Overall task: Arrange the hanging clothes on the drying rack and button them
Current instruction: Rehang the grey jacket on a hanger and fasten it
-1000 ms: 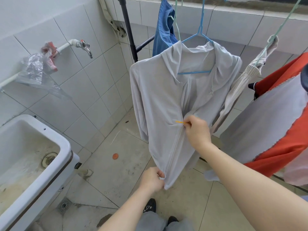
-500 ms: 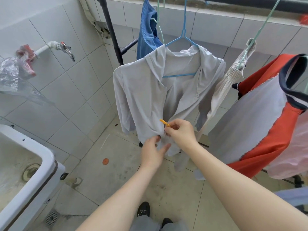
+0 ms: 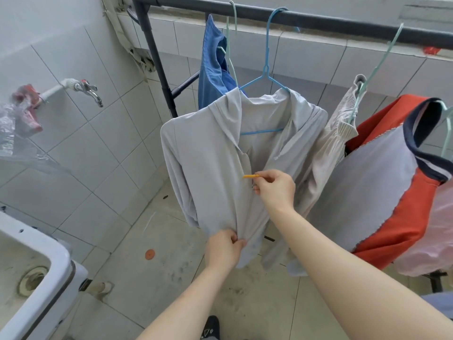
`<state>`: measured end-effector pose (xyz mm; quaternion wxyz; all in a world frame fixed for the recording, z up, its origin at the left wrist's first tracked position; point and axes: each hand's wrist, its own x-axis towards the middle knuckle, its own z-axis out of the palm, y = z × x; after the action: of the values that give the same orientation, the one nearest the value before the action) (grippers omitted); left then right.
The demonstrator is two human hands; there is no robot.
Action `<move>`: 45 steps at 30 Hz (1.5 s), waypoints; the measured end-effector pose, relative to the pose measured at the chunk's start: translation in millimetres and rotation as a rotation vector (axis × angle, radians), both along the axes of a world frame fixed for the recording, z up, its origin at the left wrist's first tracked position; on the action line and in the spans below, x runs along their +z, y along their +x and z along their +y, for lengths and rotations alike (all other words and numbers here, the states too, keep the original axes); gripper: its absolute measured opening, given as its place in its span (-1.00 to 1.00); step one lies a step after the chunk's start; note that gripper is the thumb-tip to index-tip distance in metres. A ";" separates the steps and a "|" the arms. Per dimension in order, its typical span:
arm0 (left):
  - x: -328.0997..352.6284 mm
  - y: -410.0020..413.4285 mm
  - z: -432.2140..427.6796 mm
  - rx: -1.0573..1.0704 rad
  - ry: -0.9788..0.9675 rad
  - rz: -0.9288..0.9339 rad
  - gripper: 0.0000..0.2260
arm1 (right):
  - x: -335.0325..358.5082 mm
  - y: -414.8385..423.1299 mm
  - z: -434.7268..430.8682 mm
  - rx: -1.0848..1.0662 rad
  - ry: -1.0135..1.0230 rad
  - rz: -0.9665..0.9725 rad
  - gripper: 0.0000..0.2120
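A light grey zip-up jacket (image 3: 210, 168) hangs on a blue hanger (image 3: 266, 72) from the dark rail of the drying rack (image 3: 318, 20). My right hand (image 3: 275, 190) pinches the yellow zipper pull (image 3: 250, 176) at mid-chest height on the jacket's front. My left hand (image 3: 224, 249) grips the jacket's bottom hem just below, holding the fabric taut. The front is closed below the pull and open above it.
A blue garment (image 3: 213, 67) hangs behind the jacket; a beige ribbed piece (image 3: 343, 126) and an orange, grey and navy shirt (image 3: 392, 187) hang to the right. A white sink (image 3: 49, 278) stands at the lower left under a wall tap (image 3: 88, 89). The floor is tiled.
My left hand has dropped from beside the zipper pull down to the hem and taken hold of it. My right hand still holds the pull, now higher on the jacket front.
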<state>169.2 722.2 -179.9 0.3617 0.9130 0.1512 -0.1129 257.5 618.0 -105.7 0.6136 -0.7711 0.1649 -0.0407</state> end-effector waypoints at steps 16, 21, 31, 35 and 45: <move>52.8 41.6 16.8 -0.325 0.301 -0.249 -0.69 | 9.9 41.5 -1.8 -0.209 -0.046 -0.004 -0.91; 128.8 73.9 14.2 -0.211 0.547 -1.161 -0.81 | 29.0 57.9 0.6 -0.200 -0.045 0.052 -0.68; 174.4 131.5 33.4 -0.285 0.448 -0.397 -0.85 | 92.6 78.3 31.0 0.070 -0.072 -0.111 -0.66; 166.9 135.7 36.4 -0.427 0.280 -0.430 -0.71 | 100.4 80.6 31.5 0.059 -0.204 -0.128 -0.62; 161.3 136.9 36.4 -0.640 -0.036 -0.286 -0.75 | 88.9 73.6 11.7 -0.182 -0.351 -0.181 -0.65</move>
<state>306.1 758.6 -18.6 0.3418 0.9141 -0.1969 -0.0940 331.0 629.7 -16.8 0.4761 -0.8412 0.1683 -0.1931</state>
